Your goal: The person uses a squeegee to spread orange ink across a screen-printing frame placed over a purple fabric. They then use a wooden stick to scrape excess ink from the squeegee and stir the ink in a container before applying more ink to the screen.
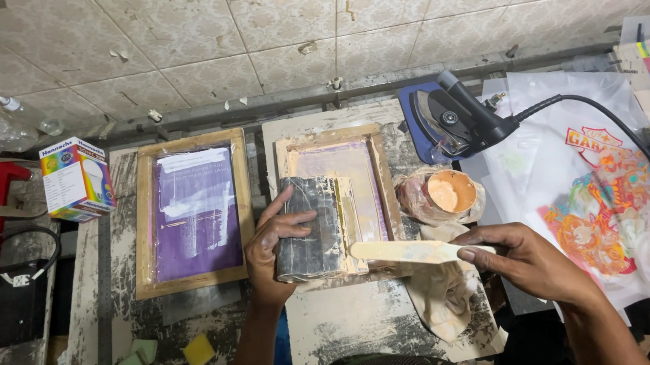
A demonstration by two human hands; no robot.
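Observation:
My left hand grips a dark, ink-stained squeegee block that rests on the lower part of a small wooden screen frame with a pale purple mesh. My right hand holds a flat, cream-coated spatula; its blade points left and lies just right of the squeegee, over the frame's lower right corner. An open pot of peach-coloured ink, wrapped in plastic, stands right of the frame.
A second wooden screen frame with purple mesh lies to the left. A light-bulb box stands far left. A dark iron with a black cable and colourful printed sheets lie to the right. Sponges sit near the front edge.

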